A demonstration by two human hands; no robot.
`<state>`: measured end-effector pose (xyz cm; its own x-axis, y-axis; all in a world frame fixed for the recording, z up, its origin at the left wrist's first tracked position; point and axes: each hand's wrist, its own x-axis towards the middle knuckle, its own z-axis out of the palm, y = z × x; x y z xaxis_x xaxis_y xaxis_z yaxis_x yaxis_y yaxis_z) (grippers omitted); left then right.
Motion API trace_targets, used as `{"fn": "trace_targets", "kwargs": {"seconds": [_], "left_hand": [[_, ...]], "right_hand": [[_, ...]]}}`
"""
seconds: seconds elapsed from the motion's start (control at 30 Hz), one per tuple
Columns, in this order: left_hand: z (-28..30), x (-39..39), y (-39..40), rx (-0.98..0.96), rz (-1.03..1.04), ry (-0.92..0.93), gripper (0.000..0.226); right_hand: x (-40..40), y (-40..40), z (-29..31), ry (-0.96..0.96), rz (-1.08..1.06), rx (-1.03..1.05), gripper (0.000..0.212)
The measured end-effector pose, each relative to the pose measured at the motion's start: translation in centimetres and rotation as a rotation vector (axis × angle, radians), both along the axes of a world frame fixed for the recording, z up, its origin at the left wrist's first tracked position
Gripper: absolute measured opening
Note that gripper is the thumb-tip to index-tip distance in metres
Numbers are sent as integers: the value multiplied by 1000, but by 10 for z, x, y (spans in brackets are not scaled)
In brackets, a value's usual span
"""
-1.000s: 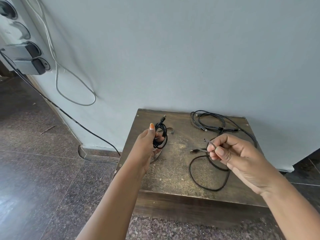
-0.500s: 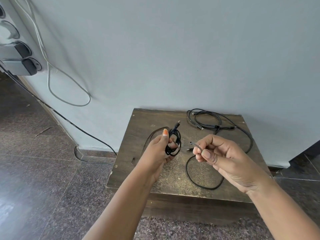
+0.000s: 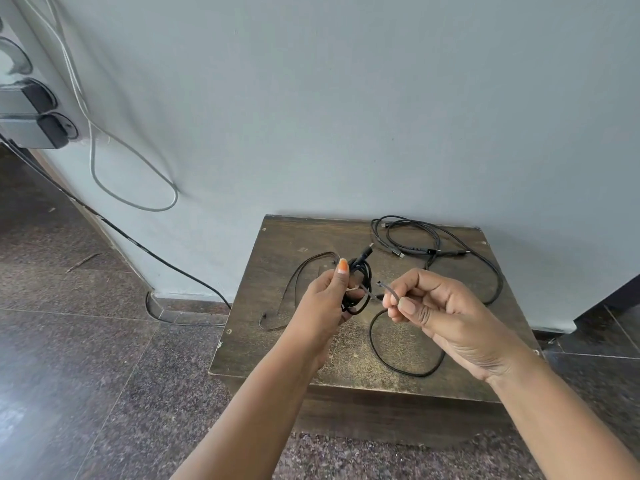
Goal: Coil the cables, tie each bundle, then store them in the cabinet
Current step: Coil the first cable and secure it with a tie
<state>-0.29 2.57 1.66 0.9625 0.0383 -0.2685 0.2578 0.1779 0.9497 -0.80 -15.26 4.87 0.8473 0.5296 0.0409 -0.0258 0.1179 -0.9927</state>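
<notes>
My left hand [image 3: 325,299] grips a small coiled black cable [image 3: 362,285] above the low wooden table [image 3: 277,341], its plug sticking up. My right hand [image 3: 436,306] pinches a thin grey tie [image 3: 388,289] just right of the coil; the tie's far end reaches toward the bundle. A loose black cable [image 3: 405,367] lies in a loop on the table under my right hand. Another black cable [image 3: 415,237] lies loosely tangled at the table's back right. A thin dark cord [image 3: 294,278] lies on the table to the left of the coil.
The table stands against a pale wall [image 3: 346,98]. Wall sockets with plugs [image 3: 34,129] sit at upper left, with a white cable [image 3: 138,188] and a black cable [image 3: 156,254] hanging down to the stone floor [image 3: 69,375].
Both hands have come closer together over the table. The coil moved right and toward me, and the tie in my right hand now nearly meets it.
</notes>
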Motion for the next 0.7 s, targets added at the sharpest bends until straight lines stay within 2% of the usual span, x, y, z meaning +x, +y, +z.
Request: {"fn": "trace_targets", "kwargs": {"seconds": [0.27, 0.37, 0.4, 0.57, 0.7], "left_hand": [[-1, 0, 2, 68, 11, -4, 43], [0, 0, 0, 151, 6, -27, 44], [1, 0, 0, 222, 15, -58, 43], [-1, -1, 1, 853, 4, -318, 34], [-4, -8, -3, 1245, -72, -445, 34]], "right_hand": [[0, -1, -3, 2, -2, -12, 9], [-1, 2, -3, 0, 25, -3, 19], [-1, 2, -2, 4, 31, -2, 22], [0, 4, 1, 41, -13, 42, 21], [3, 3, 1, 20, -192, 29, 23]]}}
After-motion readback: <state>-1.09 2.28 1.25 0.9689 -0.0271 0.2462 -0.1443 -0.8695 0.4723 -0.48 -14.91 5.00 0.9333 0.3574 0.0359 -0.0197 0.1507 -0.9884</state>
